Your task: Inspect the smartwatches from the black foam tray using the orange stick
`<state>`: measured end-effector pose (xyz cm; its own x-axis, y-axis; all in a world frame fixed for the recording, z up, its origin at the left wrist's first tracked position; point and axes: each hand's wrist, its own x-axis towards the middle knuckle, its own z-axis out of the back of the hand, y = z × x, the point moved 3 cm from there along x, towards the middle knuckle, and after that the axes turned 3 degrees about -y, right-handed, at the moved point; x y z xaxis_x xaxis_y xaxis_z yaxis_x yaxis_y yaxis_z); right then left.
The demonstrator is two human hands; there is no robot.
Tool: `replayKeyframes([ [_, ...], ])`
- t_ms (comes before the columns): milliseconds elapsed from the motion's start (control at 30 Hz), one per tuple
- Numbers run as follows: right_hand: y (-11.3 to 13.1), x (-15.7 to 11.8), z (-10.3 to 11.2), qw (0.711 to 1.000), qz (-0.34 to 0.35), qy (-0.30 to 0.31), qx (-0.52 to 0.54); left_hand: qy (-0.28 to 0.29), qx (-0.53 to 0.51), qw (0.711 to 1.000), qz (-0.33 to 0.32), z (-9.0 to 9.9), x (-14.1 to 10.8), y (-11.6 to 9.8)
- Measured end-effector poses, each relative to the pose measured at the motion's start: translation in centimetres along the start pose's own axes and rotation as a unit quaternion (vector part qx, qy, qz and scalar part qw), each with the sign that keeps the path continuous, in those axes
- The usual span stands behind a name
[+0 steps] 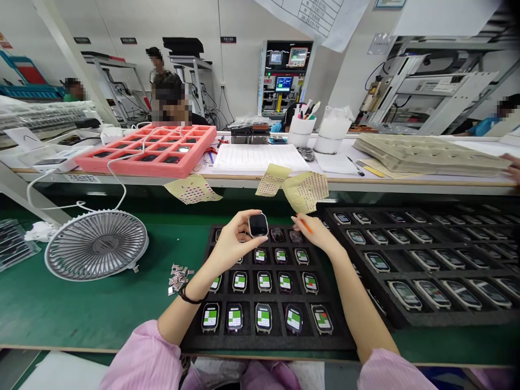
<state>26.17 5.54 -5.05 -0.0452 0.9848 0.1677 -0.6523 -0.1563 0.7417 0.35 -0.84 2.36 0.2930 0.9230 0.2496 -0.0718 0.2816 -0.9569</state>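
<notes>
Held up by its edges in my left hand [231,238] is a watch case [258,225] with a dark screen and no strap. My right hand [320,235] is closed around a slim orange tool [304,223], whose exact kind I cannot make out. Its fingertips are near the lower edge of a yellow sticker sheet [306,189] hanging from the shelf. Below both hands lies a black foam tray [268,341] with rows of watch cases, such as this lit one [264,318]. Many show green and white screens, and a few have red patches.
A second black tray of watches [384,287] lies to the right. On the left are a white fan [97,244] and a pile of small pale pieces [179,277]. The shelf [244,176] carries a pink foam tray [138,168], paper sheets and white cups. Other people sit beyond it.
</notes>
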Motion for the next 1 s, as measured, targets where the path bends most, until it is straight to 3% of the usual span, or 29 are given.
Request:
replayKeyframes([
  [133,1.9,-0.3,-2.3,0.989,0.115,0.088,0.004,0.005,-0.005,1.000,0.000,-0.3,-0.1,0.1],
  [267,1.8,-0.1,-4.1,0.983,0.133,0.127,0.013,0.011,-0.005,1.000,-0.007,-0.5,-0.2,0.0],
  [367,3.1,-0.5,-3.5,0.984,0.141,0.109,0.025,0.007,0.001,1.000,-0.005,-0.6,-0.3,-0.1],
  [467,6.2,-2.1,-1.6,0.981,0.158,0.018,0.114,0.006,-0.002,1.000,-0.003,-0.8,-0.3,-0.1],
  [533,8.4,-3.6,-0.4,0.959,0.177,-0.034,0.217,0.010,-0.003,1.000,-0.003,-1.0,-0.4,-0.1],
  [600,10.2,-5.0,0.2,0.935,0.198,-0.024,0.293,0.015,-0.003,1.000,-0.006,-1.2,-0.6,-0.1],
  [700,11.3,-6.3,0.4,0.920,0.220,0.017,0.324,0.020,-0.009,1.000,-0.015,-1.5,-0.8,-0.3],
  [1000,10.7,-6.1,0.0,0.920,0.232,0.064,0.310,0.019,0.003,0.999,-0.028,-1.9,-1.3,-0.5],
])
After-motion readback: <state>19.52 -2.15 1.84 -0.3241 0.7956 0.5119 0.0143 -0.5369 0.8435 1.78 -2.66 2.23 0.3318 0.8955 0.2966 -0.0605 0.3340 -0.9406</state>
